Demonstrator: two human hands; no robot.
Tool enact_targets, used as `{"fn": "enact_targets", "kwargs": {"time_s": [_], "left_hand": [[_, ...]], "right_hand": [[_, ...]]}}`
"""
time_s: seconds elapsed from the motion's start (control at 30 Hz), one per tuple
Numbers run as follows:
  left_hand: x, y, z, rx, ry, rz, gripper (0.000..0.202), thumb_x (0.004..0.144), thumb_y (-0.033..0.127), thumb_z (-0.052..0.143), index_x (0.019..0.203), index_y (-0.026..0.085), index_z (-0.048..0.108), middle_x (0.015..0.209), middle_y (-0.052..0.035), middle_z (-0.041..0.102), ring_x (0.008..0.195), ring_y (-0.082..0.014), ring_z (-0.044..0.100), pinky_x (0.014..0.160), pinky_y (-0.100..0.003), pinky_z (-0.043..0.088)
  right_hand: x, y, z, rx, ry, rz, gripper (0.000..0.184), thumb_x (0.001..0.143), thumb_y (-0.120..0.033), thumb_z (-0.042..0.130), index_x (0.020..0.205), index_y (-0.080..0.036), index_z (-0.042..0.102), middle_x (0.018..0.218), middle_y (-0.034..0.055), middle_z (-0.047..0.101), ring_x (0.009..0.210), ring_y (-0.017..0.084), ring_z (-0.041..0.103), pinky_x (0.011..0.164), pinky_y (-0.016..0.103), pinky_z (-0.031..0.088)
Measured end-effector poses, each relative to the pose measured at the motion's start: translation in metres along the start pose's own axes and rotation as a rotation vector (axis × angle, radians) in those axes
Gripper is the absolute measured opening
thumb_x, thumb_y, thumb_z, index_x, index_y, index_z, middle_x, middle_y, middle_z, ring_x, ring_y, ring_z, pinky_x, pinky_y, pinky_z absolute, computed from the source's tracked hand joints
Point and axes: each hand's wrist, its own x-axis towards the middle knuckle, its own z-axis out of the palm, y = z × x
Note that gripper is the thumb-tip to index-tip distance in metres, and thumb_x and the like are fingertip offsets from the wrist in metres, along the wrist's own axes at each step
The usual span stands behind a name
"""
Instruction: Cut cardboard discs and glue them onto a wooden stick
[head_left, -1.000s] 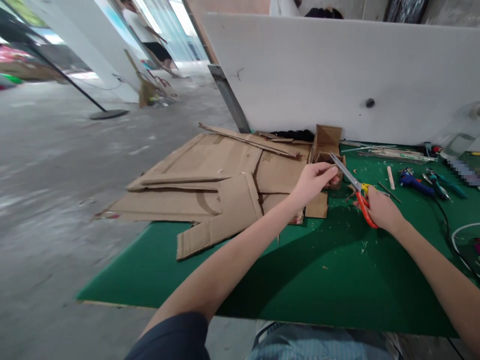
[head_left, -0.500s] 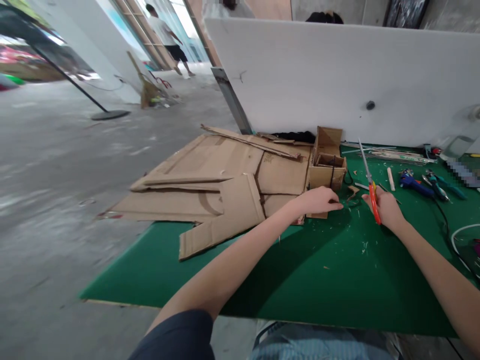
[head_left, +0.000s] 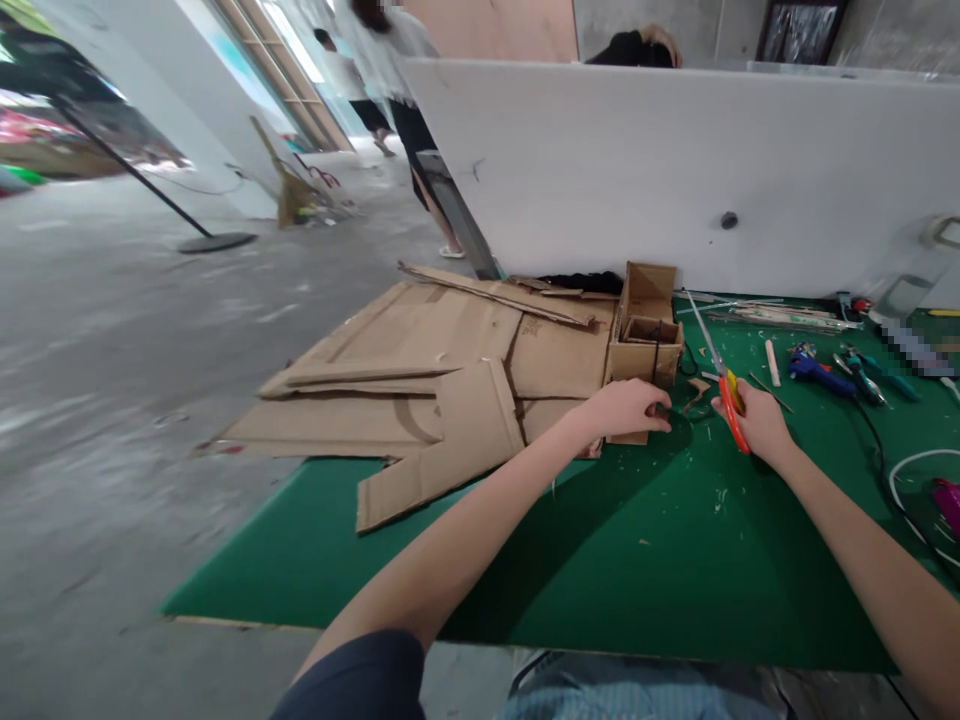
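Observation:
My right hand grips a pair of scissors by the red-orange and yellow handles. The blades point up and away, toward the back of the table. My left hand hovers just in front of a small cardboard box, its fingers loosely curled and apart, with nothing visible between them. The box stands with its flap raised, and a dark cord runs down its front. Small brown cardboard scraps lie between my two hands.
Flattened cardboard sheets cover the left of the green table. To the right lie a blue glue gun, pliers and a small wooden stick. A white panel stands behind; people are beyond it.
The scissors have tilted slightly left in my right hand. My left hand's fingers have parted a little. A person in a white top has come into view beside the panel; the view has shifted slightly.

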Motion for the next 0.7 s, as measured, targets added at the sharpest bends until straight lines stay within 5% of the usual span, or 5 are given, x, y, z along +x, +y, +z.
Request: {"fn": "enact_targets", "kwargs": {"time_s": [0.2,0.4,0.6,0.7], "left_hand": [[-0.013,-0.007,-0.019,0.260,-0.144,-0.148,0.039,0.087,0.043,0.056,0.104,0.010,0.069,0.110,-0.0203,0.069,0.098,-0.0319,0.067,0.071,-0.034,0.048],[-0.017,-0.005,-0.030,0.229,-0.202,-0.189,0.053,0.077,0.056,0.063,0.105,0.011,0.064,0.112,-0.0199,0.066,0.096,-0.0314,0.065,0.068,-0.032,0.047],[-0.033,0.000,-0.057,-0.075,-0.132,-0.008,0.035,0.080,0.051,0.061,0.068,0.019,0.051,0.071,-0.0041,0.060,0.061,-0.0176,0.058,0.056,-0.030,0.038],[-0.040,0.005,-0.070,-0.456,0.013,0.030,0.036,0.081,0.051,0.063,0.074,0.021,0.044,0.070,0.0001,0.056,0.054,-0.0139,0.059,0.049,-0.027,0.039]], "right_hand": [[0.002,0.005,0.006,0.033,0.015,-0.050,0.046,0.087,-0.065,0.040,0.081,-0.021,0.054,0.068,0.0043,0.060,0.059,0.019,0.054,0.055,0.028,0.031],[0.003,0.009,0.007,0.072,0.039,-0.083,0.047,0.087,-0.066,0.040,0.076,-0.022,0.051,0.066,0.0026,0.058,0.057,0.017,0.051,0.055,0.028,0.033],[0.003,0.008,0.007,0.066,0.008,-0.038,0.046,0.084,-0.066,0.043,0.081,-0.021,0.053,0.065,0.0030,0.059,0.058,0.019,0.054,0.056,0.028,0.034],[0.001,0.009,0.008,0.111,0.022,-0.021,0.044,0.084,-0.063,0.043,0.086,-0.020,0.055,0.067,0.0040,0.061,0.060,0.020,0.057,0.056,0.028,0.038]]}}
